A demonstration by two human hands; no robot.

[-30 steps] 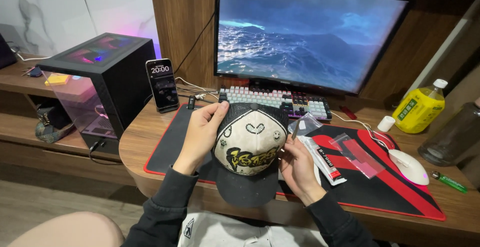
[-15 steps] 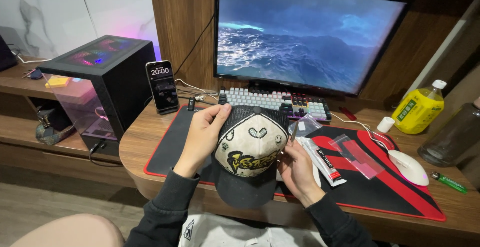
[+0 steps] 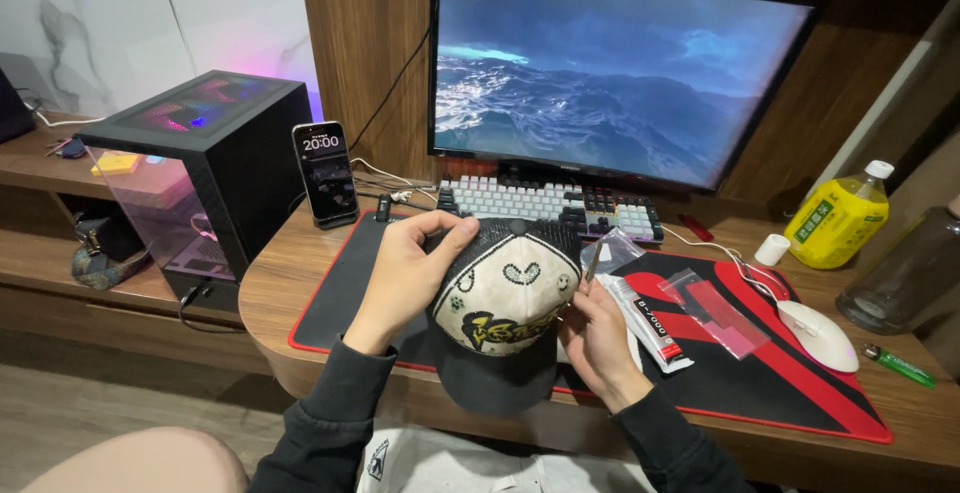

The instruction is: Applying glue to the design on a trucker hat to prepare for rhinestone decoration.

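Hands are both on a baseball cap (image 3: 505, 298), held up right over the front edge of the black-and-red desk mat (image 3: 330, 303). Cap's got a cream front panel with a dark graphic and little smiley-type doodles, black mesh back, black brim pointing down toward the person.

Left hand (image 3: 410, 271) is wrapped round the cap's left side, fingers curled over the top near the mesh, thumb along the side, so a proper closed grip on it. Right hand (image 3: 598, 338) sits at the cap's right edge, fingers bent in and pinching something thin and pointy that pokes up beside the cap; can't tell what it is exactly, too small.

Everything else relative to the mat: a white packet (image 3: 650, 321) and a clear plastic baggie with a red strip (image 3: 715, 303) lie on its right half, just right of the cap. White mouse (image 3: 818, 335) sits on the mat's right end. Keyboard (image 3: 550, 208) with white and dark keys runs along the back edge, monitor (image 3: 610, 68) behind that. Phone (image 3: 325, 173) stands propped past the mat's back-left corner, next to the black PC case (image 3: 215, 158). Yellow drink bottle (image 3: 838, 215) and a green lighter (image 3: 900, 365) are off the right side.
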